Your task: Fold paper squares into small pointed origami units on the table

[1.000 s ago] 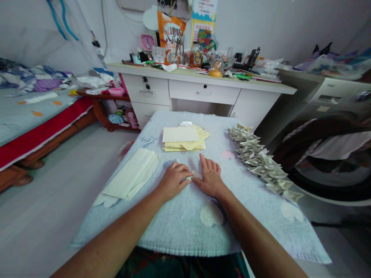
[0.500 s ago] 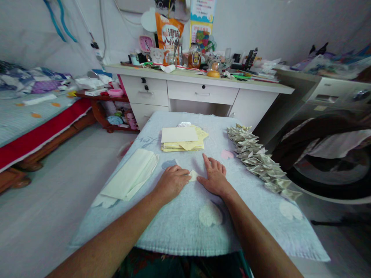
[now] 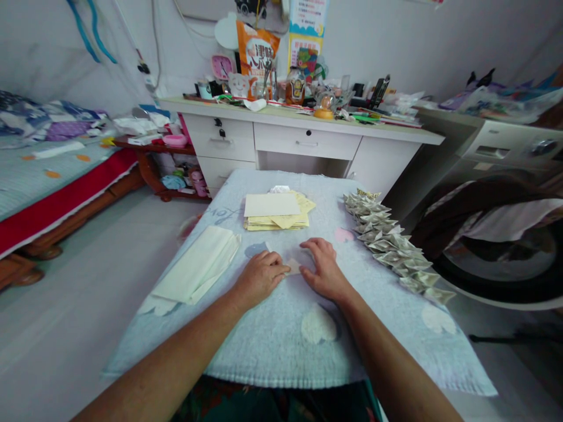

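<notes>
A small pale piece of paper (image 3: 294,268) lies on the cloth-covered table (image 3: 268,340) between my hands. My left hand (image 3: 263,274) is closed, with thumb and fingertips pinching the paper's left edge. At its right side, my right hand (image 3: 323,267) has its fingers apart and curved, thumb close to the paper; I cannot tell whether it touches. Beyond them sits a stack of yellowish paper (image 3: 277,221) with a cream card (image 3: 271,205) on top. To the left lies a folded pale sheet (image 3: 197,266). Rows of folded paper pieces (image 3: 389,243) with pointed tips run along the right side.
A white desk (image 3: 303,138) crowded with jars, packets and papers stands behind the table. On the right is a washing machine (image 3: 497,152) with clothes in its open door. A bed (image 3: 57,176) and a low wooden shelf (image 3: 158,146) are at the left.
My right hand's index finger has drawn back and bent from its stretched-out pose. The left hand stays on the paper, nearly unmoved.
</notes>
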A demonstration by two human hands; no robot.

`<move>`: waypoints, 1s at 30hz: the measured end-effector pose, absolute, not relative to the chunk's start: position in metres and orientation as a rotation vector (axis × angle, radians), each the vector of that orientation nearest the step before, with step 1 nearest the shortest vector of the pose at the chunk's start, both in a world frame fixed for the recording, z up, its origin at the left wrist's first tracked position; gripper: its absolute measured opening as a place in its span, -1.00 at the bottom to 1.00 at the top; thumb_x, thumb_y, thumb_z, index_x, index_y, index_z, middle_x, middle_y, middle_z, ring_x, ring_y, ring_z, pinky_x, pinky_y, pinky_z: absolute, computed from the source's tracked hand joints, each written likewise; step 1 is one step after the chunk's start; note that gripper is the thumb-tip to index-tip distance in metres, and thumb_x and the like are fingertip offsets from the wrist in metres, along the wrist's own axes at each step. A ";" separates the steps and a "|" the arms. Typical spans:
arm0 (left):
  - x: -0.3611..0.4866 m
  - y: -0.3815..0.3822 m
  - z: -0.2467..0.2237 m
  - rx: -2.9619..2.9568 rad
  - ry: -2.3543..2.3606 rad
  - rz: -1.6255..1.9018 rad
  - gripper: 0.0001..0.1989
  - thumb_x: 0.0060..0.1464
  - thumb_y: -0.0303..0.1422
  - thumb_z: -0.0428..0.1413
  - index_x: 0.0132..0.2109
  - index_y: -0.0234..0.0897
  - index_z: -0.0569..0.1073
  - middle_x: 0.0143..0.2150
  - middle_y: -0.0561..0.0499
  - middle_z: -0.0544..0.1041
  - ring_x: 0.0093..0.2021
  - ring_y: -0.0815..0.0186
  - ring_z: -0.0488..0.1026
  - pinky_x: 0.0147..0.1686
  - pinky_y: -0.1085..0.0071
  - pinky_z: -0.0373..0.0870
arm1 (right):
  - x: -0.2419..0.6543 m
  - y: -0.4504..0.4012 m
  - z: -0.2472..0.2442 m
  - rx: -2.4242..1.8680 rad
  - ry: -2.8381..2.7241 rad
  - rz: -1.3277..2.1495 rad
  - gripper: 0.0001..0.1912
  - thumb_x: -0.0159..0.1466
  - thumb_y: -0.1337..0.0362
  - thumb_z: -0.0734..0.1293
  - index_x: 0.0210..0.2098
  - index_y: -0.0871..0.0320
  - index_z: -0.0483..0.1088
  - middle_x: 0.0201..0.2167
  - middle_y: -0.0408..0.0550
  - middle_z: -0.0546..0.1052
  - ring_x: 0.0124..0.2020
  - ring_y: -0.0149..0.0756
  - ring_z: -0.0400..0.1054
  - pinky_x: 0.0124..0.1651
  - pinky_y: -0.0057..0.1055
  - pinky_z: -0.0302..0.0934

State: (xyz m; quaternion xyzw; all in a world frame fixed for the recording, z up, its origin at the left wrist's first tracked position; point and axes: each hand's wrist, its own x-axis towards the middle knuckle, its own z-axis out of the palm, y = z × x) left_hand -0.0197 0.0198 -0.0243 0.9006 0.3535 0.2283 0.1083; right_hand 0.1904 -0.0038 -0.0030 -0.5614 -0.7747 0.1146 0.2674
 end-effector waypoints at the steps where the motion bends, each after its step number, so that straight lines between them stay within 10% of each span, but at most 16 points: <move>1: -0.020 0.020 -0.024 2.632 1.037 0.669 -0.81 0.13 -0.43 0.11 -0.11 -0.18 0.54 -0.24 -0.02 0.47 -0.19 0.25 0.36 -0.16 0.29 0.29 | 0.187 -0.005 -0.003 -1.451 -2.142 0.334 -0.58 0.12 0.31 0.34 -0.01 0.12 0.34 -0.01 0.05 0.33 0.03 -0.11 0.13 0.06 -0.17 0.00; 30: -0.023 0.021 -0.005 1.796 0.992 1.056 -0.80 0.01 -0.33 0.19 -0.20 -0.31 0.49 -0.37 0.05 0.42 -0.36 0.39 0.37 -0.32 0.48 0.32 | 0.168 -0.005 -0.001 -1.052 -1.967 0.570 -0.86 0.29 0.33 0.26 -0.39 0.15 0.41 -0.46 -0.12 0.44 -0.36 -0.36 0.29 -0.22 -0.40 0.13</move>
